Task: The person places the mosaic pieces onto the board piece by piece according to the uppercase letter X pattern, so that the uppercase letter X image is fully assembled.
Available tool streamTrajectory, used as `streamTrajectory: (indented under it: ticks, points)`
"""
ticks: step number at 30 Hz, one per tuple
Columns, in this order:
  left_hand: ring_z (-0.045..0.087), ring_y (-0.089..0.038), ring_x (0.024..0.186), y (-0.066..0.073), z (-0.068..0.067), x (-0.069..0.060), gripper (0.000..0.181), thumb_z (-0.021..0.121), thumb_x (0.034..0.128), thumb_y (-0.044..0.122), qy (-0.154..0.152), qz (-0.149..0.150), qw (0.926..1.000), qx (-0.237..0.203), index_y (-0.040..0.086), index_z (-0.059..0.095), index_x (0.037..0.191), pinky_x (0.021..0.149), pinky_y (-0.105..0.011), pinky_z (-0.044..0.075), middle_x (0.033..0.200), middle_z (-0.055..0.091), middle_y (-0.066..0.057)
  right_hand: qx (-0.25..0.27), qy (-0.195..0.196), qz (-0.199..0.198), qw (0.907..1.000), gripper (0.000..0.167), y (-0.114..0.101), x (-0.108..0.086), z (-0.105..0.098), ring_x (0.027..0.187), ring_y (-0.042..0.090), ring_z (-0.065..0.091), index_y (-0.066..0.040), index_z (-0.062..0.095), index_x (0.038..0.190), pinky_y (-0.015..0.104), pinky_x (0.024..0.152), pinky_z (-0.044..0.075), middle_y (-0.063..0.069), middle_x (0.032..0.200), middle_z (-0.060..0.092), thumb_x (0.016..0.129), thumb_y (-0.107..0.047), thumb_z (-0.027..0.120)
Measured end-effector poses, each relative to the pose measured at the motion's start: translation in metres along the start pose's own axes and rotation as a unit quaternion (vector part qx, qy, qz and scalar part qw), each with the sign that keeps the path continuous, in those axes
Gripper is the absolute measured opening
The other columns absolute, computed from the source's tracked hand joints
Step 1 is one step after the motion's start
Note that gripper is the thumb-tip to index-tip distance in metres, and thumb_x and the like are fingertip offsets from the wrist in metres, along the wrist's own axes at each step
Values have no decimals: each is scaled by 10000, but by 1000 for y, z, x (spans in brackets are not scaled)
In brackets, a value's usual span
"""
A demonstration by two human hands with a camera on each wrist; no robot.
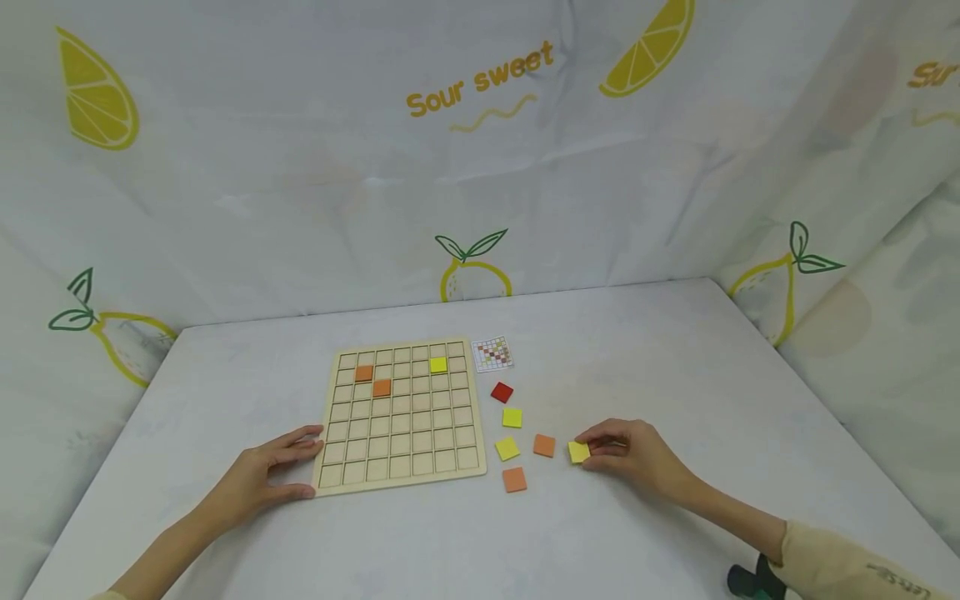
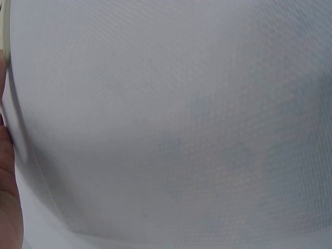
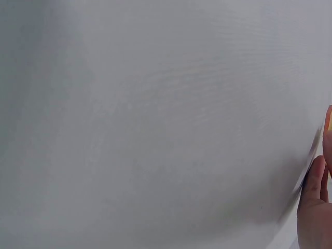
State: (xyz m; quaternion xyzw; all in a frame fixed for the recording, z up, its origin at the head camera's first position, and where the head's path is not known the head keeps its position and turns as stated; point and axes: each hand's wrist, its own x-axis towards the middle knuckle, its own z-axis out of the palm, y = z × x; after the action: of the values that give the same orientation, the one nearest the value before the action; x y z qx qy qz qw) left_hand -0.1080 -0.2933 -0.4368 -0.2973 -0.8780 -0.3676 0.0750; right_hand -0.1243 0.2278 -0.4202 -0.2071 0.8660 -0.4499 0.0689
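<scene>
My left hand (image 1: 264,472) rests against the left edge of a wooden grid board (image 1: 401,482), fingers and thumb extended to its rim. On the board lie two orange tiles (image 1: 363,373) and a yellow tile (image 1: 438,365). My right hand (image 1: 636,457) pinches another yellow square tile (image 1: 577,452) between thumb and fingers, right of the loose tiles. Only slivers of the left hand (image 2: 8,192) and right hand (image 3: 314,212) show in the wrist views.
Right of the board lie a red tile (image 1: 502,392), two yellow tiles (image 1: 512,418) and two orange tiles (image 1: 544,446). A small printed pattern card (image 1: 492,354) sits by the board's upper right corner. A dark object (image 1: 753,581) is partly visible under the right sleeve.
</scene>
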Motion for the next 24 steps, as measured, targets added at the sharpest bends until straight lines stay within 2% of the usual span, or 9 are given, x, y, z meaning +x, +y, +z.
streamTrajectory:
  ticks: [6, 12, 21, 24]
  points:
    - [374, 103, 1264, 1, 0, -1, 569, 847, 662, 125, -35, -64, 9999, -81, -45, 658, 1172, 966, -15, 287, 1385, 521, 18, -115, 82, 28, 9999, 288, 0, 2, -2, 863, 105, 636, -27, 706, 1044, 207, 787, 539, 76, 1015, 688, 787, -135, 780]
    - [377, 100, 1264, 0, 0, -1, 572, 848, 663, 124, -31, -48, 10000, -63, -43, 657, 1175, 967, -17, 288, 1385, 522, 12, -459, 371, 79, 9982, 277, -6, 8, 2, 838, 87, 625, -47, 725, 1022, 229, 798, 539, 31, 980, 707, 765, -125, 795]
    - [385, 89, 1266, -1, 0, -1, 579, 851, 658, 112, 1, 52, 10000, -17, -34, 657, 1183, 970, -22, 291, 1387, 518, 28, -442, 575, 193, 9972, 269, -24, 27, 12, 830, 169, 648, -11, 736, 1009, 334, 808, 555, 70, 953, 720, 752, -62, 797]
    - [385, 87, 1268, 0, 0, 0, 580, 850, 658, 111, -3, 56, 10000, -27, -35, 655, 1185, 971, -22, 290, 1388, 518, 29, -449, 588, 173, 9971, 271, -28, 34, 17, 825, 175, 652, -11, 738, 1008, 331, 800, 558, 73, 949, 722, 749, -63, 799]
